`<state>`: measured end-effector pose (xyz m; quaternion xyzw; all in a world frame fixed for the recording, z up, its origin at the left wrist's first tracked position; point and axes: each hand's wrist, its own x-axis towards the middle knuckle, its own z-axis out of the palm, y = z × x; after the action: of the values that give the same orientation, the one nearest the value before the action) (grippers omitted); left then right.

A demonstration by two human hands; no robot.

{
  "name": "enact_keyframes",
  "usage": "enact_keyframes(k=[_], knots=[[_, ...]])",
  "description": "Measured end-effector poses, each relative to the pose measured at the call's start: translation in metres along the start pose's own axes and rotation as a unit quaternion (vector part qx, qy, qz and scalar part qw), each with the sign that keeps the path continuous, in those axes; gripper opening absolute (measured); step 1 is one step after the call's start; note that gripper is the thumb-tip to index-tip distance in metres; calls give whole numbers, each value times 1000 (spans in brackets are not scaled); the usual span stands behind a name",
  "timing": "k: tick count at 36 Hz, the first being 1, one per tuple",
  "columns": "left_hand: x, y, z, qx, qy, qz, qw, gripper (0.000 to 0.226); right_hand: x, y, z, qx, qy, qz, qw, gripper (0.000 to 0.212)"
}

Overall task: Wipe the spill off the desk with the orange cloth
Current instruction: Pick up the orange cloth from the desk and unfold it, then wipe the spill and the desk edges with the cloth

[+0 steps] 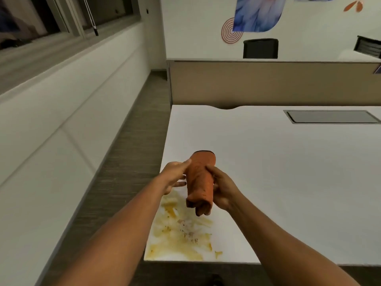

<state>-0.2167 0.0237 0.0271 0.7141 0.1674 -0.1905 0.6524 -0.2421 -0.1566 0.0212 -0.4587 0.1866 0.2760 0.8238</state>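
The cloth (201, 182), orange and bunched into a loose roll, is held in the air between both hands, above the bench (288, 182). It is gripped along its right side by the right hand (223, 187), whose fingers are curled around it with the thumb on top. The left hand (174, 175) is spread, fingers extended, with the thumb laid against the upper left of the cloth and the fingertips just touching its side. The lower end of the cloth hangs below both hands. The spill (181, 232), yellow and smeared with darker specks, lies on the bench beneath and nearer than the hands, reaching the near left corner. Both forearms are stretched forward, converging at the cloth. A recessed grey panel (332, 116) is set into the bench far beyond the right hand.
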Motion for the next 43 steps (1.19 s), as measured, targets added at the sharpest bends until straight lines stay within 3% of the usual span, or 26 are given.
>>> enact_keyframes(k=[7,11,15,18,21,25,29,33,37,40,43], knots=[[23,9,24,-19,-2,5,1000,28,11,-23,-30,4,32,-40,999,50],[35,15,50,-1,29,34,999,27,12,-56,-44,-80,101,-98,987,38],[47,14,59,13,81,30,996,32,10,-110,-67,-193,169,-174,951,21],[53,10,53,92,122,57,987,32,2,-150,-87,-313,199,-222,902,24],[57,5,48,236,164,119,950,29,2,-171,-102,-427,229,-250,838,27],[59,-2,51,352,155,178,906,29,15,-161,-117,-606,261,-230,716,22],[63,-3,59,433,130,222,864,30,34,-113,-121,-732,210,-210,613,25],[69,-3,61,476,116,234,839,33,47,-67,-124,-772,97,-220,589,28],[74,-6,55,488,119,242,830,37,55,-66,-131,-761,53,-287,579,31],[75,-10,47,488,118,244,830,45,63,-76,-141,-810,33,-273,519,49],[77,-14,39,502,104,238,825,51,72,-71,-152,-834,-18,-204,513,73]])
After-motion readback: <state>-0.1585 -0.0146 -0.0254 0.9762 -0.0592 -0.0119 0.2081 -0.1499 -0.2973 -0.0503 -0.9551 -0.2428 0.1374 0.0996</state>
